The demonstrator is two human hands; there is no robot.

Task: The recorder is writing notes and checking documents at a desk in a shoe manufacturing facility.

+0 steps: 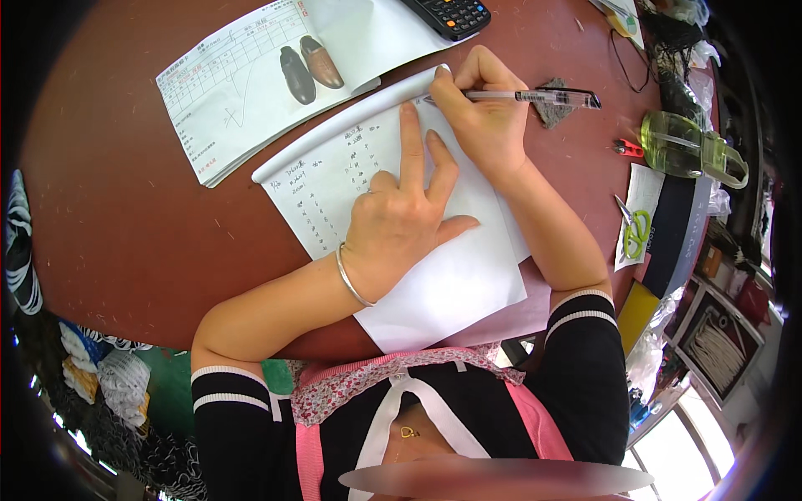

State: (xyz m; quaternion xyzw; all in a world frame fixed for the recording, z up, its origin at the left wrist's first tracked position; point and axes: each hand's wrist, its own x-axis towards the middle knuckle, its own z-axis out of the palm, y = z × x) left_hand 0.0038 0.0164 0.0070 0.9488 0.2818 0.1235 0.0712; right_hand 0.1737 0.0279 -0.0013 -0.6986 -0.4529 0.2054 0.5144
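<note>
A pen with a clear barrel and black end [558, 98] is held in my right hand [493, 113], its tip on the upper part of a white writing pad [451, 288]. The pad's top sheets are rolled back along its far edge. Handwritten columns fill the left part of the page. My left hand [399, 204] lies on the page with fingers spread, its index fingertip near the rolled edge, just left of the pen tip. It wears a silver bangle [351, 280] at the wrist and holds nothing.
Beyond the pad lie a stack of printed sheets with a picture of two shoes [188, 125] and a black calculator [451, 15]. On the right are a grey stone-like piece [551, 104], a red snipper [628, 149], green-handled scissors [637, 234] and a green bottle [672, 144].
</note>
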